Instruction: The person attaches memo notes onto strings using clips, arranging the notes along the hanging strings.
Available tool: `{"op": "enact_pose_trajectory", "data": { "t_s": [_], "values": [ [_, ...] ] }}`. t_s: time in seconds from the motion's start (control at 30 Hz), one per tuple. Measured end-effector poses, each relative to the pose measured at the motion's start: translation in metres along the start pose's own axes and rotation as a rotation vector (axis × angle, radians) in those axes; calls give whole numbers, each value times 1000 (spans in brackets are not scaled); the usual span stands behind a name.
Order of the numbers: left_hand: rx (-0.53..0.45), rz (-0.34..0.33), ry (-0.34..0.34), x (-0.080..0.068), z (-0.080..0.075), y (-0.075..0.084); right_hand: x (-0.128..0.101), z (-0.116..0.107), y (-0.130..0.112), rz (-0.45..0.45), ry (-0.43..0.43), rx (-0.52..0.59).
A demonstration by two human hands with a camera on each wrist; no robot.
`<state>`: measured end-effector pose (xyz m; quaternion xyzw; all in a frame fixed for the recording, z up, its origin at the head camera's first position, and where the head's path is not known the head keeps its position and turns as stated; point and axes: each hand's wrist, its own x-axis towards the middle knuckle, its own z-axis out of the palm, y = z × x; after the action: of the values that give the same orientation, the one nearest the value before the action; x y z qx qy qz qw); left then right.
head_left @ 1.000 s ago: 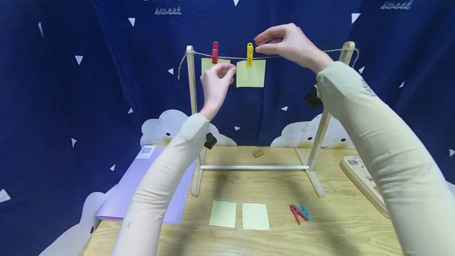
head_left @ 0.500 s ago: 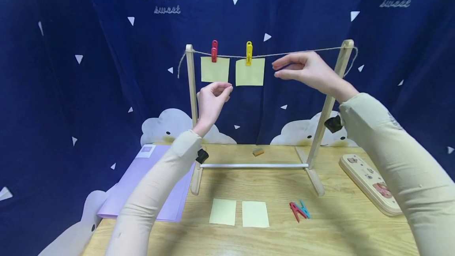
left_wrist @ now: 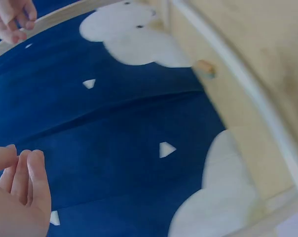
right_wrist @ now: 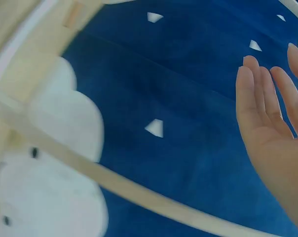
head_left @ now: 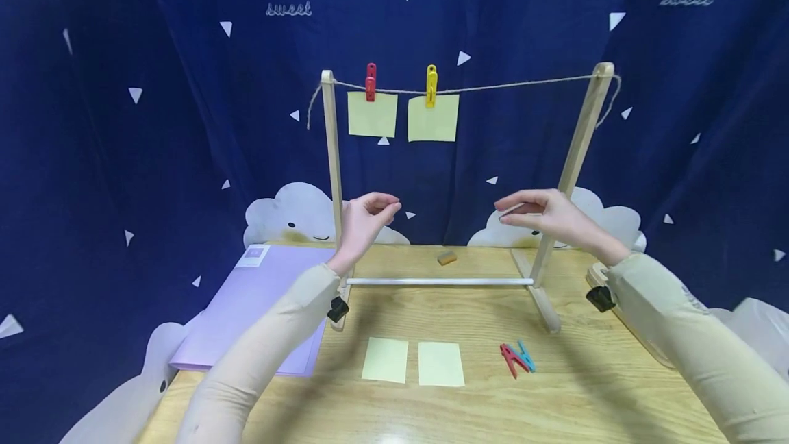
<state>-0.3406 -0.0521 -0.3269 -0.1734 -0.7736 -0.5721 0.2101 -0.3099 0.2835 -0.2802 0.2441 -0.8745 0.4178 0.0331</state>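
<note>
Both hands, left hand (head_left: 365, 216) & right hand (head_left: 541, 214), relaxed, empty above wood table (head_left: 573, 396), navy backdrop (head_left: 123, 122).

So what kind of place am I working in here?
Probably a staged tabletop craft setup: a wooden table, a starry blue backdrop printed with clouds, and a small rack with notes pegged on its string.

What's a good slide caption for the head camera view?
Both empty hands, left hand and right hand, hover below two pegged yellow notes on a string line.
</note>
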Motion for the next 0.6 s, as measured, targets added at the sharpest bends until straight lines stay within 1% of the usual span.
{"op": "enact_pose_trajectory", "data": {
  "t_s": [0.07,0.2,0.37,0.47,0.5,0.6],
  "values": [
    [5,-20,-37,-9,0,-9,-9,7,13,5,-21,7],
    [64,-56,-108,-30,-2,-28,-28,22,38,31,-46,36],
    [113,-95,-196,-59,-9,-51,-55,39,67,71,-62,61],
    [130,-127,-228,-76,-15,-62,-72,49,81,78,-52,49],
    [131,-144,-234,-81,-16,-66,-77,52,86,83,-48,49],
    [154,-166,-248,-95,-20,-76,-92,60,98,96,-48,38]
  ]
}}
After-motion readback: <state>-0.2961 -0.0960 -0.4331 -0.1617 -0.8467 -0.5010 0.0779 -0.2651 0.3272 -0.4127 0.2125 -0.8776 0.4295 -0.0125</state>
